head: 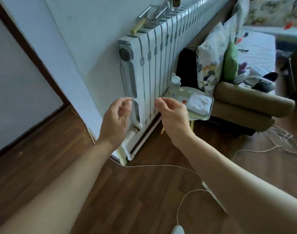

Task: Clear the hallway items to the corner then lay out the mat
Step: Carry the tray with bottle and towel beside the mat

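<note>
My left hand (116, 115) and my right hand (174, 115) are raised side by side in front of a white radiator (154, 65). On each hand the thumb and forefinger tips are pinched together and the other fingers are curled. Nothing shows between the fingertips or between the two hands. A thin beige string (161, 165) trails over the wooden floor from under the radiator, passes beneath my right forearm and loops down to a small pale ball (178, 230) at the bottom edge. No mat is in view.
A pale green tray (203, 116) beside the radiator holds a clear bottle (175, 83) and a folded white cloth (199, 104). A hammer (141, 22) lies on the radiator. A brown sofa (252, 102) with cushions stands at right, more tangled string (282, 139) before it. A dark-framed door (18, 81) is at left.
</note>
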